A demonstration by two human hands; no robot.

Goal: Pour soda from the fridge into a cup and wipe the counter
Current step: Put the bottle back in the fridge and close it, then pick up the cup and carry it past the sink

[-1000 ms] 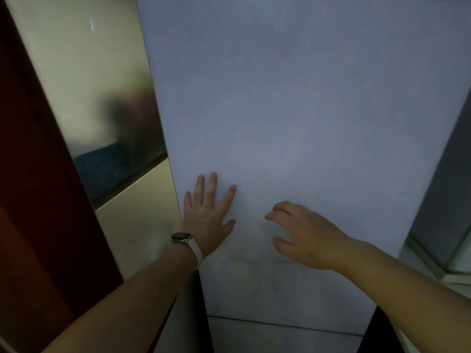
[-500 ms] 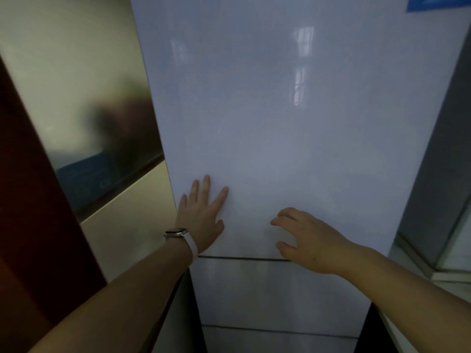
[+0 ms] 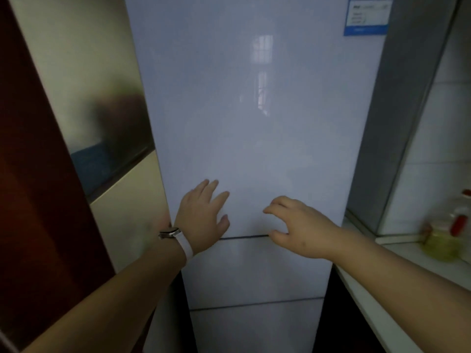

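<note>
A tall white fridge point(image 3: 254, 110) fills the middle of the view, its glossy upper door closed above a dark seam. My left hand point(image 3: 204, 217), with a watch on a white strap at the wrist, lies flat with straight fingers on the lower left part of that door. My right hand point(image 3: 298, 225) hovers at the door's lower edge with loosely curled fingers, thumb near the seam, holding nothing. No soda or cup is visible.
A pale counter point(image 3: 397, 284) runs along the right, with a jar of yellowish liquid point(image 3: 442, 244) and a red-capped bottle point(image 3: 461, 217) on it. A reflective metal panel point(image 3: 102, 110) and a dark red surface point(image 3: 33, 200) stand on the left. A blue label point(image 3: 367, 15) sits on the fridge's top right.
The view has pulled back and up, showing more of the fridge, its label and the counter. Both hands stay at the lower part of the upper door, now close to the seam.
</note>
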